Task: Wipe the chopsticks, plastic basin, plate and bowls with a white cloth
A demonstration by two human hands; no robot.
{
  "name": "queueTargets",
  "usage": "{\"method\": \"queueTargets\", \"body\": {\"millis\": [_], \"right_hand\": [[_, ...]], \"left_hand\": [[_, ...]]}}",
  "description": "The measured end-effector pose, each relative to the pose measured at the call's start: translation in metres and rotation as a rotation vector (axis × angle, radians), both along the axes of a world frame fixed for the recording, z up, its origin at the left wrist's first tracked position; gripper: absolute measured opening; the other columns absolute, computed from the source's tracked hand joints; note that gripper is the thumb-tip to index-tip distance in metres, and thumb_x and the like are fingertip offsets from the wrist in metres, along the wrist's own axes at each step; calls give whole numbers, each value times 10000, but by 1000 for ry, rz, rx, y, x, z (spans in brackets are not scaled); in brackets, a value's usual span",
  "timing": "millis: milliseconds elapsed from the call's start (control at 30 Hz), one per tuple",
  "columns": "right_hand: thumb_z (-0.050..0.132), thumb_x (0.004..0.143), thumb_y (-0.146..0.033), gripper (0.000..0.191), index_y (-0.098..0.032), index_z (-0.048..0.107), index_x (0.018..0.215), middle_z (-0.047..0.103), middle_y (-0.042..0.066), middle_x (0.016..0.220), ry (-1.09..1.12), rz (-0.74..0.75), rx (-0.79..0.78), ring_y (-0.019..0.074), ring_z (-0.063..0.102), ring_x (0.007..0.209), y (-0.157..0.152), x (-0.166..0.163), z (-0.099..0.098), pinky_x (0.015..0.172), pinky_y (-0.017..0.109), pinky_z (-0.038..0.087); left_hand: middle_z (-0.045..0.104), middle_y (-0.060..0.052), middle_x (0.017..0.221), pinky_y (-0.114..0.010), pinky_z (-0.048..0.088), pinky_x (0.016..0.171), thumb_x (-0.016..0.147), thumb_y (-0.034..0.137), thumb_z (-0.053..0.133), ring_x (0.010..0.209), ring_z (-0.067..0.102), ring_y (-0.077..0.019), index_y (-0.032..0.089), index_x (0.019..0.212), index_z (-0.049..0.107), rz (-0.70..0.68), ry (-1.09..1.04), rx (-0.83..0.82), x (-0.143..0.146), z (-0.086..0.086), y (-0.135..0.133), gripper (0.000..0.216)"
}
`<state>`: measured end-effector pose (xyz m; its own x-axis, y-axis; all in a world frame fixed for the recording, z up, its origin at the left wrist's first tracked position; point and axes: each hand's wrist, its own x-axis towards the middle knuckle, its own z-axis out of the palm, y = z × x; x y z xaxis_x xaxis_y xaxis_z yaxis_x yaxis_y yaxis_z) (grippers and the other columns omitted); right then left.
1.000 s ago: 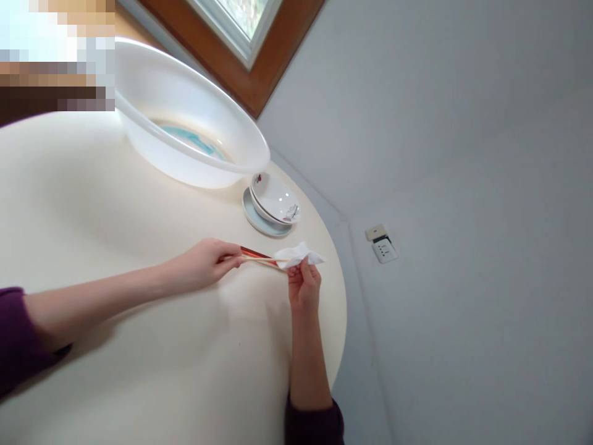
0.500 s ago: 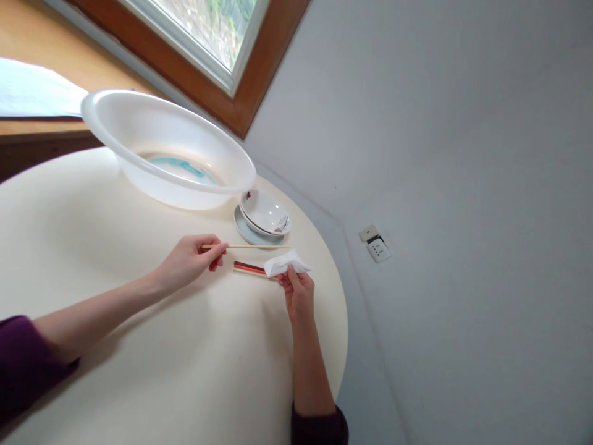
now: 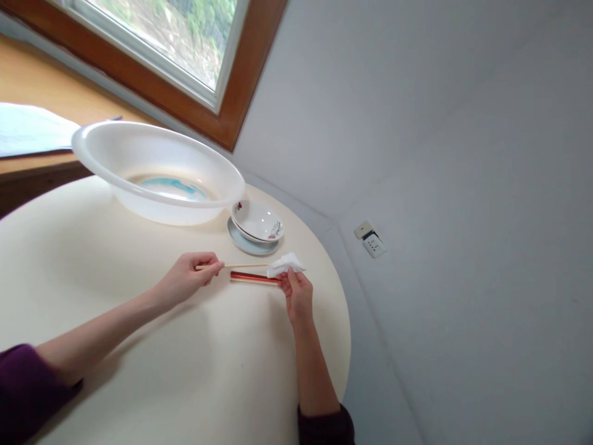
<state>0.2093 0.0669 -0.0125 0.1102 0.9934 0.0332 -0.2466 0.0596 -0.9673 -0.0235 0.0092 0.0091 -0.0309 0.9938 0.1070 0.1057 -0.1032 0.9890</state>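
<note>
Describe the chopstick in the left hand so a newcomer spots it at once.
On the cream table, find the big white basin; just below it in the picture is the left hand. That hand pinches a thin, pale chopstick whose far end meets the white tissue in the right hand. The other chopsticks, some red, lie on the table; only this one is held.

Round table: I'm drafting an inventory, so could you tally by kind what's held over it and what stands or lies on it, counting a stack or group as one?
Pale chopstick, in left hand: 1
White tissue, in right hand: 1
Group of lying chopsticks: 1
Bowl-and-plate stack: 1
White basin: 1
Total: 5
</note>
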Motion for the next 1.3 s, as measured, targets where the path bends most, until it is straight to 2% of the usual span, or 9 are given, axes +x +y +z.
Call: {"method": "queueTargets", "body": {"millis": [100,267,433,533,667,833,933,1133,1300], "right_hand": [[737,608,-412,292,-147,626,662,608,-8,605,-113,48,20,108,568,580,1,1,-3,539,229,448],[652,688,-416,273,-148,609,665,534,-32,554,-379,148,108,90,461,522,1,1,-9,534,234,386],[608,719,-402,256,-149,635,748,600,30,745,-541,84,251,152,550,729,4,6,-14,680,274,440],[609,722,-398,266,-145,650,795,616,58,823,-544,49,278,175,565,792,5,8,-13,727,296,452],[606,738,-410,293,-147,648,862,652,57,824,-444,167,205,184,589,784,0,5,-6,742,312,460],[656,684,-409,280,-141,674,762,641,30,709,-476,333,153,147,552,640,-10,-4,-1,585,248,427],[679,651,-407,288,-142,688,764,643,28,708,-470,391,107,137,536,605,-16,-11,0,533,231,399],[648,681,-389,284,-139,708,803,633,26,706,-480,508,68,129,519,590,-28,-31,-1,523,226,376],[581,755,-369,294,-148,711,898,629,23,731,-544,526,169,140,524,652,-37,-49,-8,564,230,391]], "left_hand": [[341,61,421,-215,206,450,677,415,521,434,279,-71,192,463,355,-41,-12,-10,0,2,0,351],[361,57,410,-220,203,457,669,384,536,431,286,-71,191,466,369,-49,-83,-48,0,1,0,327],[305,75,407,-218,191,442,652,351,577,414,271,-59,190,453,356,-59,-321,-62,0,0,4,338],[275,85,407,-216,172,428,628,324,602,398,249,-46,190,437,342,-49,-417,-67,0,1,5,350],[280,84,401,-212,172,422,620,292,616,394,255,-43,186,422,345,-45,-451,-55,0,2,5,352],[300,82,401,-211,194,417,636,285,633,392,255,-42,181,429,367,-21,-506,-42,0,1,6,352],[315,83,406,-211,214,417,650,305,648,395,274,-48,179,459,397,58,-553,-15,-1,2,7,340],[473,38,461,-220,352,502,678,394,650,478,433,-87,164,565,533,182,-448,61,-1,0,8,281],[554,16,533,-233,393,557,659,452,626,553,491,-118,163,610,581,-6,-243,24,12,-9,4,297]]}}
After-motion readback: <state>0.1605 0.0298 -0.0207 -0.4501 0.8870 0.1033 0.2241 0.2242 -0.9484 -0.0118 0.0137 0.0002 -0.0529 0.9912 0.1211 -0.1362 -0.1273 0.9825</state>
